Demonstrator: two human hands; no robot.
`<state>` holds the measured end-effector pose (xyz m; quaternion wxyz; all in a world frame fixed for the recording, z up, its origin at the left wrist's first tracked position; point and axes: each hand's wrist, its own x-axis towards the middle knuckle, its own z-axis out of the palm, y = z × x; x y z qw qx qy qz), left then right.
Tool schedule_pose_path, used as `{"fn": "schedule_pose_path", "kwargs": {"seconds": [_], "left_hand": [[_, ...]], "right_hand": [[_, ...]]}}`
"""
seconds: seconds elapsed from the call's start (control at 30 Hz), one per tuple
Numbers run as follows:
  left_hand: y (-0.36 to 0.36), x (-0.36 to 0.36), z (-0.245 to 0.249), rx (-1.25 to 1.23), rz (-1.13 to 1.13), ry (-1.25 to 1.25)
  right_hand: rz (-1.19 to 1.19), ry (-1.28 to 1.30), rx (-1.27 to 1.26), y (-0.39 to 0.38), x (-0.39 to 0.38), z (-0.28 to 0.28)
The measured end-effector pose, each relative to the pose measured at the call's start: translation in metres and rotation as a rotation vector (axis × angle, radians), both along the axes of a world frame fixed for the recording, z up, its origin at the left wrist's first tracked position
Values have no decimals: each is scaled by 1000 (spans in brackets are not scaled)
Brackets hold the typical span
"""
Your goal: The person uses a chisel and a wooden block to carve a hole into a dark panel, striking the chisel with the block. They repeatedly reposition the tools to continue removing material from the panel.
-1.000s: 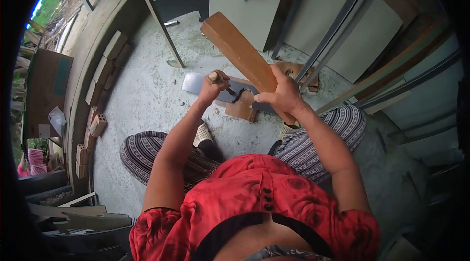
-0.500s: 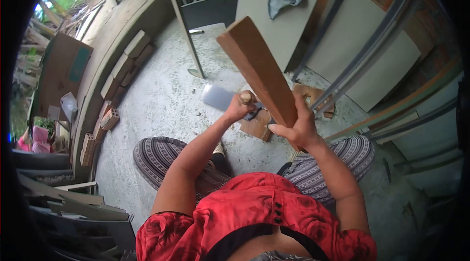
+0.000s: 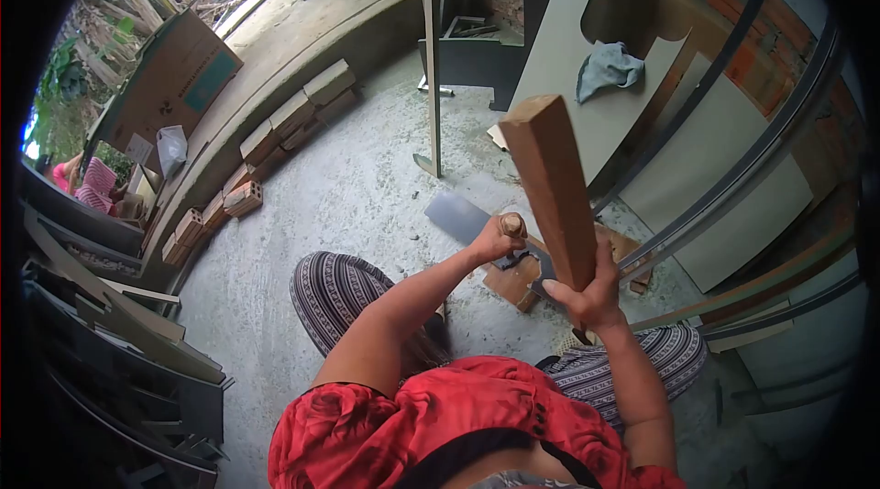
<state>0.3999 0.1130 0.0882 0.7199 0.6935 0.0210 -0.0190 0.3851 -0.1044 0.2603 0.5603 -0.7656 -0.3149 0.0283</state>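
Observation:
My left hand (image 3: 500, 240) is closed round the light wooden handle (image 3: 511, 224) of a tool with a wide grey blade (image 3: 456, 217), which reaches out to the upper left of the hand. My right hand (image 3: 591, 292) grips the lower part of a long reddish-brown wooden block (image 3: 555, 186). The block stands nearly upright, its square end (image 3: 534, 110) at the top. Beneath the hands a brown wooden piece (image 3: 513, 282) lies on the floor, partly covered by the tool.
A row of bricks (image 3: 275, 130) runs along the low ledge at the left. An upright post (image 3: 432, 58) stands ahead. Pale panels with a blue-grey cloth (image 3: 609, 70) lean at the right, beside long dark strips. Another person (image 3: 95, 185) is at the far left.
The camera view has shifted, so the surroundings appear farther right and lower. The wooden block now looks more upright. Both hands keep their holds.

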Motion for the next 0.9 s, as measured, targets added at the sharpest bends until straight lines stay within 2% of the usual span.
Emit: {"fn": "schedule_pose_path", "kwargs": {"seconds": [0.03, 0.1, 0.17, 0.2, 0.23, 0.3, 0.33, 0.4, 0.43, 0.5, 0.57, 0.63, 0.7, 0.77, 0.8, 0.9], "left_hand": [[3, 1, -6, 19, -11, -5], [3, -1, -1, 53, -17, 16], [-1, -2, 3, -28, -33, 21], [-9, -11, 42, -70, -6, 7], [-8, -10, 39, -65, -7, 1], [-5, -8, 18, 19, -20, 30], [-4, -5, 5, -12, -17, 3], [-3, -4, 5, 6, -36, 28], [-1, -5, 6, 32, -48, 47], [-1, -7, 10, 69, -39, 60], [-1, -7, 13, 71, -56, 52], [-6, -9, 20, -5, -44, 37], [-6, -8, 10, -85, -30, 25], [6, -3, -30, 531, -64, -311], [12, -3, -33, 550, -167, -281], [9, -2, -36, 464, -117, -300]], "right_hand": [[-6, -46, 142, 1, 0, 0], [-36, -1, 186, 1, -4, -10], [-91, 49, -404, -5, 2, -27], [-34, 156, -717, -3, 9, -31], [-37, 150, -711, -3, 11, -34], [-63, 171, -527, -4, 11, -36], [-62, 174, -533, -6, 10, -33], [-57, 177, -221, -7, 5, -13], [-58, 184, -224, -7, 3, -6], [-63, 28, 96, -5, 2, 3], [-40, 71, 123, -7, -3, -2], [-62, 45, -52, -7, -4, -16], [15, 132, -716, -6, 5, -29], [52, 50, -756, -4, 6, -47], [51, 50, -756, -2, 3, -45], [52, -8, -772, 0, -2, -39]]}}
